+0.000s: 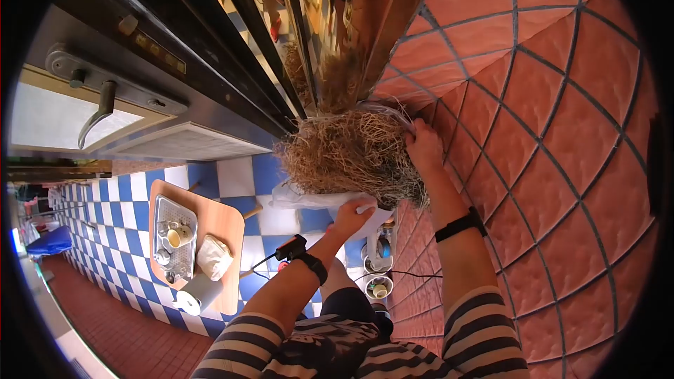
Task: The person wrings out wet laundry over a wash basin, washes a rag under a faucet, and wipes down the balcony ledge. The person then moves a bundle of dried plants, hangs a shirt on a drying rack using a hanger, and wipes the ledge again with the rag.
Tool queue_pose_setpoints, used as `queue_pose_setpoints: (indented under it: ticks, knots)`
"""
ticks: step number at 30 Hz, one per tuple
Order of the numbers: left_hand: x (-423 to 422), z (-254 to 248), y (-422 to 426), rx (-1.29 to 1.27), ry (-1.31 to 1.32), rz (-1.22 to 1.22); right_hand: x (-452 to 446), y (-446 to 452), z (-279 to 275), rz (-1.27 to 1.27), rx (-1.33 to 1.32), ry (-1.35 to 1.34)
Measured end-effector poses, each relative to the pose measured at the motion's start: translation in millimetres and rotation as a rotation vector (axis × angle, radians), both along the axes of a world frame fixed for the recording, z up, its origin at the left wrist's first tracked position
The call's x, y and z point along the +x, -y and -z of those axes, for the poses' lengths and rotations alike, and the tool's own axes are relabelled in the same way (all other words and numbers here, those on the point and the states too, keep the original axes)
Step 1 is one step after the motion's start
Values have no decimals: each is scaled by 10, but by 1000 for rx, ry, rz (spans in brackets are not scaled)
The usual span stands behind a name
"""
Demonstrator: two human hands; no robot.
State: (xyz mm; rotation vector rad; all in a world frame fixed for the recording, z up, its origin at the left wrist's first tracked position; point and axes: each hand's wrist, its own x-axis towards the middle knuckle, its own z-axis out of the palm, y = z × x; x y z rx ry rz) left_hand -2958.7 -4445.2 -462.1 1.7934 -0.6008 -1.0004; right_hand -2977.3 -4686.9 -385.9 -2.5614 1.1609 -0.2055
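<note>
A large bundle of dry brown grass or herbs point(351, 151) sits in front of me, with a white plastic bag point(309, 200) around its lower side. My left hand point(351, 219) is closed on the bag's near edge, just below the dried stalks. At the far right side, my right hand point(425, 146) has its fingers curled at the rim of the bundle, where a strip of clear plastic point(393, 109) shows. Its fingertips are partly hidden by stalks. Greener stalks hang at the near right, between both hands.
A wooden table point(235, 231) at the left bears a metal tray point(163, 224) with a cup, a crumpled bag point(214, 257) and a canister point(193, 298). Jars point(379, 286) stand near my legs. A door point(105, 109) is at upper left, a red tiled wall point(533, 168) at right.
</note>
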Motion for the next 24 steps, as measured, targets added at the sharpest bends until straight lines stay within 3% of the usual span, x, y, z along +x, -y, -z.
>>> queue_pose_setpoints:
  ticks: [4,6,12,14,18,20,24]
  knots:
    - [72,-19,71,162,-77,16,14,-13,59,-6,56,70]
    - [71,-58,251,-96,-70,-18,126,-8,57,-30,45,60]
    - [205,238,698,-89,-362,-130,178,-59,124,85,-29,158]
    - [183,453,587,-48,-408,-158,11,-137,88,41,162,145]
    - [185,562,260,-47,-151,65,-486,-673,-152,97,-40,187]
    - [205,471,115,-17,-57,142,-856,-985,-228,111,68,355]
    - [239,496,-86,51,23,207,-1662,-1814,-179,357,369,281]
